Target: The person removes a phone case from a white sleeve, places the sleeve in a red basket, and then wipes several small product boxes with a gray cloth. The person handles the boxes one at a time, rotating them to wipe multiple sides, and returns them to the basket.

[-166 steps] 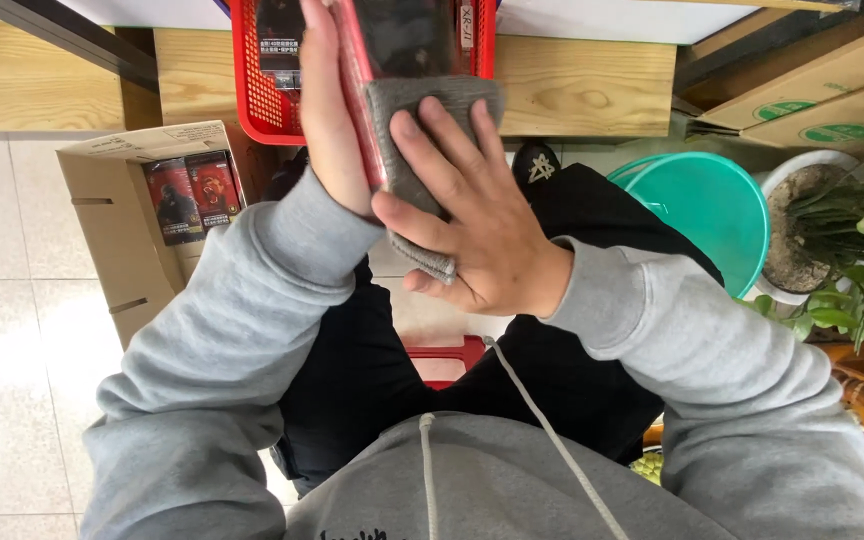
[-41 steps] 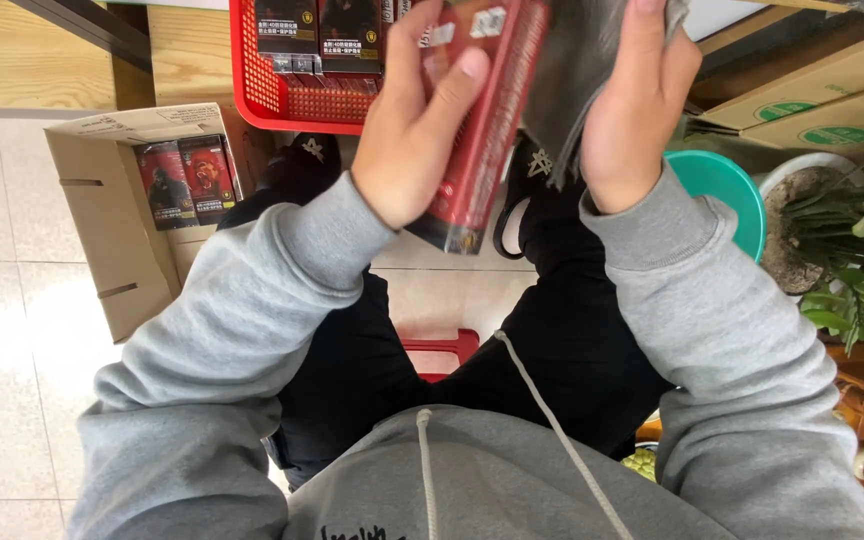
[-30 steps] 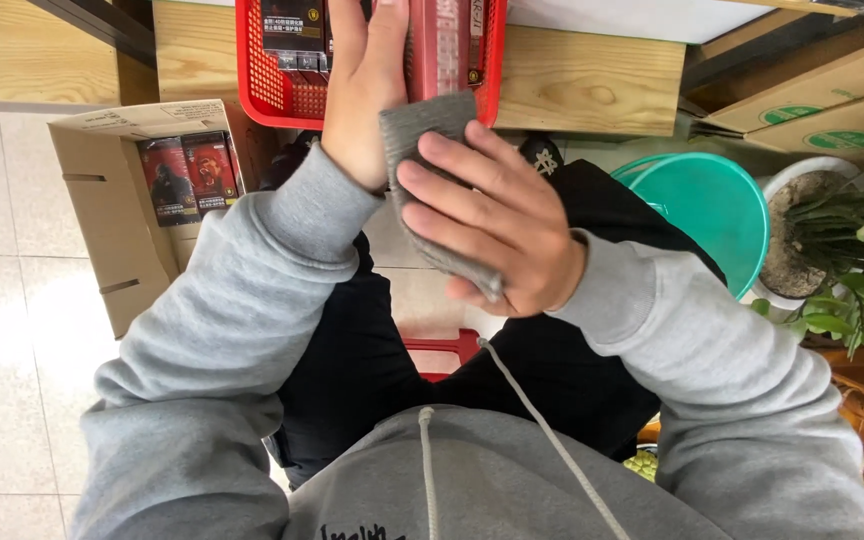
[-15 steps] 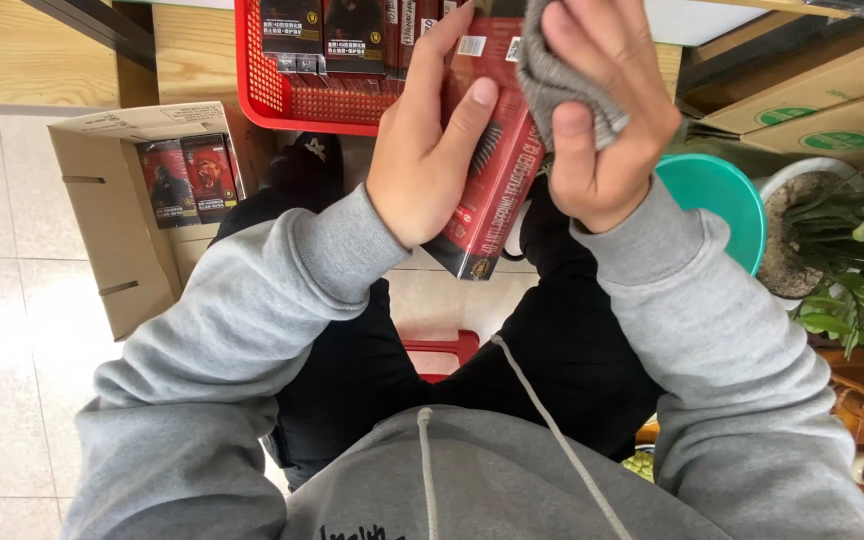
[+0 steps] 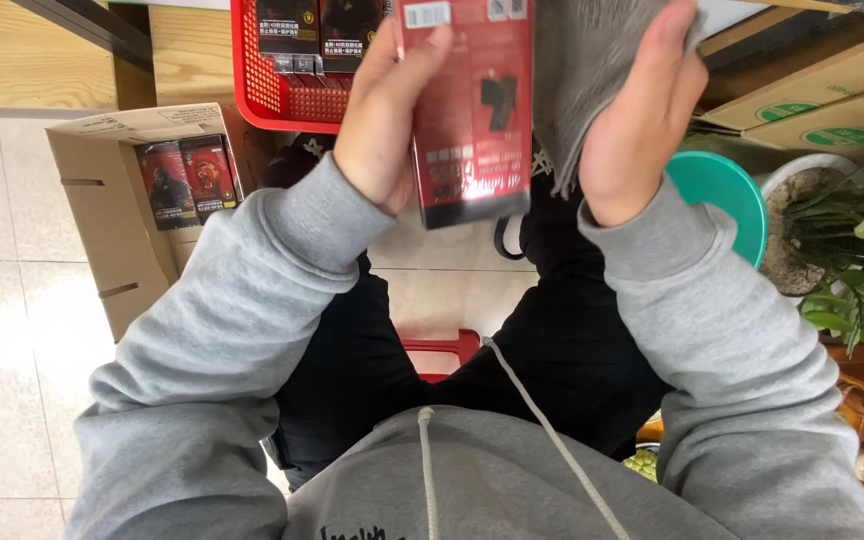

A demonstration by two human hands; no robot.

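The left hand (image 5: 384, 120) is closed round the left edge of a flat red box (image 5: 467, 110), thumb over its top corner and fingers behind it, holding it upright and raised over the lap. The right hand (image 5: 642, 125) is wrapped round a grey cloth (image 5: 577, 70), which hangs against the box's right edge; whether the cloth presses on the box or only lies beside it I cannot tell. The box is gripped along one side only, so a firm push from the cloth could likely twist it out of the fingers and drop it between the knees onto the tiled floor (image 5: 12, 300). The shiny face looks slippery, which would make that slip easier. The cloth is loosely bunched, and a fold could slide from the palm if the grip eases. Beyond the hands sits a red basket (image 5: 282, 85) with more boxes standing in it, touching a wooden bench (image 5: 42, 55). To the left an open carton (image 5: 112, 220) holds two like boxes; a dropped box might knock them. To the right are a teal stool (image 5: 722, 190) and a potted plant (image 5: 852, 250), near the right elbow, which a wide swing could brush.
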